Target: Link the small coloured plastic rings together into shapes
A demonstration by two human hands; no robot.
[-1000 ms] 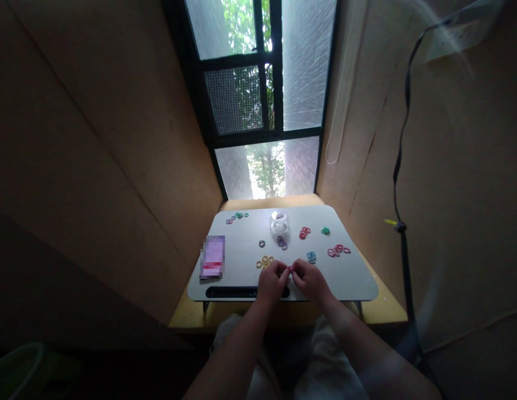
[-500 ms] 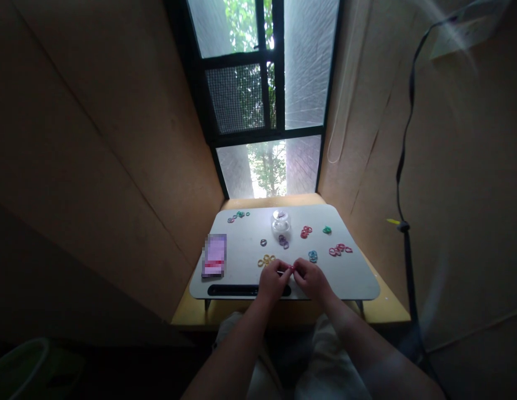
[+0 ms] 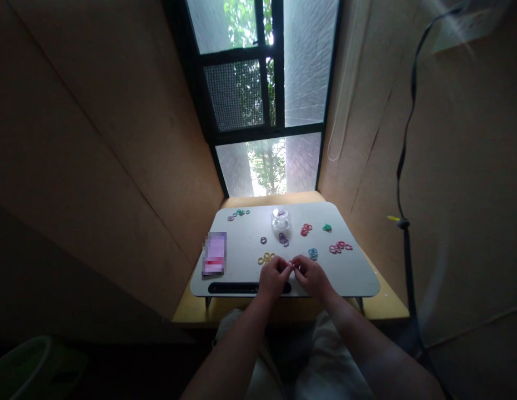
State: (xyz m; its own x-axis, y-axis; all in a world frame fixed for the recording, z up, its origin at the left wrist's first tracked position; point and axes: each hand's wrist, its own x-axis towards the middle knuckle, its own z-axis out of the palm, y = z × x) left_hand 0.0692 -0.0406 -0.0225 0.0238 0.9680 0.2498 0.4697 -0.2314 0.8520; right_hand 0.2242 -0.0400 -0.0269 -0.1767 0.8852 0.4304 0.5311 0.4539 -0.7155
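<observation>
Between my fingertips, close to the white table's (image 3: 241, 244) near edge, is a small pinkish-red rubber band (image 3: 291, 263). My left hand (image 3: 274, 278) pinches it from one side. From the other side my right hand (image 3: 312, 278) pinches it too, the fingertips of both hands almost meeting. Much of the band is hidden by the fingers. Just beyond my left hand lie several yellow bands (image 3: 265, 258). A little group of blue bands (image 3: 312, 254) is nearest my right hand. Purple bands (image 3: 284, 240) and a single dark band (image 3: 264, 240) sit farther back.
A clear round jar (image 3: 281, 221) stands toward the back. Red bands (image 3: 306, 229), green bands (image 3: 327, 228) and crimson bands (image 3: 340, 248) lie on the right. More green bands (image 3: 240, 213) are at the back left. A phone-like blurred rectangle (image 3: 215, 253) lies left, behind a black slot (image 3: 233, 288).
Both hands stay together at nearly the same spot, with the fingers shifted slightly around the pinkish-red rubber band. The whole view has moved a little; the groups of bands lie as before.
</observation>
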